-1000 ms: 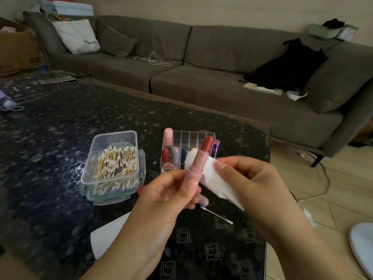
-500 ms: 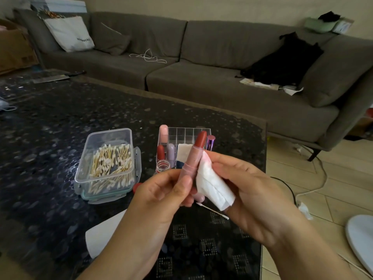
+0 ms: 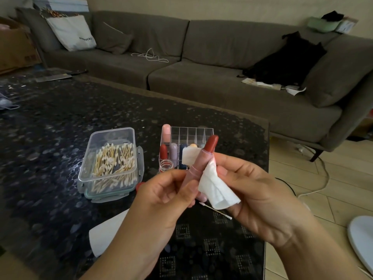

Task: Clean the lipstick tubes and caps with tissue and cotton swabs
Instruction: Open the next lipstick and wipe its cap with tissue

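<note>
Above the dark speckled worktop (image 3: pixel 60 138), my left hand (image 3: pixel 161 199) pinches an uncapped, smooth pink plastic lipstick tube (image 3: pixel 198 164). My right hand (image 3: pixel 258 190) grips soft crumpled white tissue (image 3: pixel 214 188), which has slid from behind the tube down onto its barrel. I judge wiping is underway.

The open pink lipstick tube (image 3: pixel 196 164) tilts up and to the right, its dark red bullet fully extended. A folded white tissue (image 3: pixel 217 188) wraps against its right side. A single cotton swab (image 3: pixel 215 210) lies flat on the table just below. Behind, capped lipsticks (image 3: pixel 170 152) stand upright in a clear divided organizer (image 3: pixel 193 132), beside an open box of cotton swabs (image 3: pixel 113 162).
</note>
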`<action>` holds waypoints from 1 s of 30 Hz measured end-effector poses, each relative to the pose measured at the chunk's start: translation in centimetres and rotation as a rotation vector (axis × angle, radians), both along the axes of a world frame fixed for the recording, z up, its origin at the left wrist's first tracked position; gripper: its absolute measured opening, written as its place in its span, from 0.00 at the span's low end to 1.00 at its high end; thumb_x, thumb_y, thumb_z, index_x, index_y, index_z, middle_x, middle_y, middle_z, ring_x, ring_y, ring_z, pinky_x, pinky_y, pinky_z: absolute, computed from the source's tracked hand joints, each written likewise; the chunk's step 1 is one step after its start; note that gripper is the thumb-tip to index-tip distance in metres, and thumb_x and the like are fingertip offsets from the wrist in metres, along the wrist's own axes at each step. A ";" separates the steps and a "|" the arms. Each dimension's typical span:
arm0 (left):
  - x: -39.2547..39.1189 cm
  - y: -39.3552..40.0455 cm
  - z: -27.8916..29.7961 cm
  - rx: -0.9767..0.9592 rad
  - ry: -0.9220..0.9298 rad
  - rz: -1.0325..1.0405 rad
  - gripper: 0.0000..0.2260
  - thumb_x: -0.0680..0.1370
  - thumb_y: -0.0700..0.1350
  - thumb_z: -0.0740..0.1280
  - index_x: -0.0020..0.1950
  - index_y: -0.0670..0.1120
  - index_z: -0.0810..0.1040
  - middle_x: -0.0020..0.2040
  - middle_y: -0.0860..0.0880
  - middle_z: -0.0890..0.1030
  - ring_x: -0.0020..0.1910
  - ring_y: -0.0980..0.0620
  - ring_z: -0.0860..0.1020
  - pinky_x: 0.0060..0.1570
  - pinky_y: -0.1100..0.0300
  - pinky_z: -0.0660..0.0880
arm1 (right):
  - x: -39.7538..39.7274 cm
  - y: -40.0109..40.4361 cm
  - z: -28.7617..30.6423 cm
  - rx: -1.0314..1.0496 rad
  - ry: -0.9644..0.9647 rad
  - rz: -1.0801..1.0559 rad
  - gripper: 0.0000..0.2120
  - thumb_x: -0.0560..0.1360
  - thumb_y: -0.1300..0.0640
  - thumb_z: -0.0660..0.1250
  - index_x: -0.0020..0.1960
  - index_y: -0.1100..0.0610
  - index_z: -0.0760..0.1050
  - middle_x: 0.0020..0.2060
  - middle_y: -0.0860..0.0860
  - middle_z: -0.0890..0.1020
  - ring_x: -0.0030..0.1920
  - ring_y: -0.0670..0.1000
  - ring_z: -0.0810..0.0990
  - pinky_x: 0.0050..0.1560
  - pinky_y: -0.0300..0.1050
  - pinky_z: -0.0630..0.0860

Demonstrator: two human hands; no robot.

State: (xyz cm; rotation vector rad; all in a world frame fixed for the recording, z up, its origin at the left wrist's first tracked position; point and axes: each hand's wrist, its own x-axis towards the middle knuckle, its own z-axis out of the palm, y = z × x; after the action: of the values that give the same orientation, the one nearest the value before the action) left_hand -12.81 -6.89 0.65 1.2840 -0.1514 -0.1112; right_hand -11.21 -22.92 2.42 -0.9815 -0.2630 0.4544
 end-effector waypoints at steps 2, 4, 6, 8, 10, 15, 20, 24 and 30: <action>0.0 0.0 -0.2 0.017 -0.005 0.008 0.12 0.64 0.53 0.74 0.44 0.50 0.84 0.41 0.44 0.83 0.44 0.52 0.80 0.52 0.58 0.76 | 0.0 0.3 -0.1 -0.058 -0.018 -0.051 0.16 0.73 0.60 0.64 0.59 0.62 0.79 0.49 0.59 0.83 0.46 0.51 0.83 0.46 0.41 0.80; 0.0 0.0 -0.3 0.018 -0.006 0.013 0.15 0.61 0.53 0.71 0.45 0.50 0.84 0.42 0.44 0.83 0.43 0.54 0.80 0.49 0.62 0.77 | 0.1 0.5 -0.3 -0.136 -0.049 -0.105 0.14 0.73 0.58 0.67 0.57 0.60 0.80 0.48 0.59 0.84 0.45 0.52 0.82 0.46 0.42 0.79; 0.0 -0.1 -0.2 0.022 -0.016 0.005 0.14 0.62 0.52 0.70 0.44 0.49 0.84 0.38 0.48 0.83 0.40 0.57 0.80 0.43 0.67 0.76 | 0.0 0.7 -0.3 -0.210 -0.067 -0.161 0.12 0.73 0.57 0.69 0.55 0.58 0.82 0.47 0.59 0.84 0.44 0.54 0.80 0.46 0.45 0.76; 0.0 -0.2 0.1 0.018 -0.030 -0.003 0.12 0.63 0.49 0.69 0.43 0.47 0.83 0.35 0.51 0.82 0.36 0.60 0.79 0.39 0.70 0.74 | -0.1 0.7 -0.3 -0.223 -0.076 -0.183 0.11 0.73 0.55 0.69 0.53 0.58 0.82 0.46 0.58 0.84 0.43 0.53 0.82 0.45 0.43 0.79; 0.1 -0.3 0.1 0.012 -0.037 0.003 0.09 0.64 0.46 0.69 0.42 0.46 0.83 0.31 0.52 0.81 0.33 0.61 0.78 0.37 0.71 0.73 | -0.3 0.8 -0.3 -0.206 -0.098 -0.174 0.12 0.73 0.55 0.69 0.53 0.58 0.82 0.47 0.59 0.84 0.44 0.53 0.83 0.46 0.42 0.79; -0.1 -0.5 0.2 0.033 -0.090 0.014 0.10 0.63 0.47 0.69 0.42 0.49 0.83 0.29 0.52 0.80 0.32 0.62 0.78 0.37 0.73 0.73 | -0.3 1.1 -0.4 -0.168 -0.135 -0.174 0.16 0.70 0.53 0.67 0.53 0.62 0.81 0.45 0.60 0.84 0.44 0.55 0.82 0.46 0.43 0.79; 0.0 -0.4 -0.3 0.137 -0.185 0.020 0.10 0.67 0.57 0.71 0.43 0.54 0.83 0.34 0.55 0.81 0.36 0.62 0.79 0.40 0.71 0.73 | -0.4 1.6 -0.9 -0.199 -0.243 -0.242 0.14 0.74 0.54 0.65 0.53 0.61 0.81 0.41 0.54 0.84 0.42 0.49 0.82 0.45 0.40 0.78; 0.0 -0.5 -0.7 0.075 -0.086 -0.006 0.14 0.64 0.57 0.71 0.47 0.54 0.83 0.41 0.49 0.83 0.40 0.56 0.81 0.42 0.64 0.76 | -0.4 2.0 -1.0 -0.213 -0.289 -0.260 0.14 0.74 0.52 0.63 0.52 0.60 0.81 0.40 0.55 0.82 0.39 0.51 0.79 0.39 0.42 0.77; -0.1 -0.6 -0.3 -0.184 0.091 -0.088 0.12 0.69 0.48 0.63 0.29 0.47 0.81 0.31 0.43 0.79 0.30 0.50 0.78 0.31 0.61 0.76 | -0.4 1.9 -0.9 -0.194 -0.298 -0.245 0.16 0.75 0.51 0.63 0.52 0.62 0.80 0.34 0.61 0.78 0.30 0.55 0.72 0.29 0.46 0.73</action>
State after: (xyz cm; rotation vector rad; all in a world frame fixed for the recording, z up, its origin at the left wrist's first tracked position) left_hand -12.94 -7.45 0.31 1.0873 -0.1366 -0.2262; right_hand -11.60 -20.99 1.50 -1.2556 -0.3658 0.1084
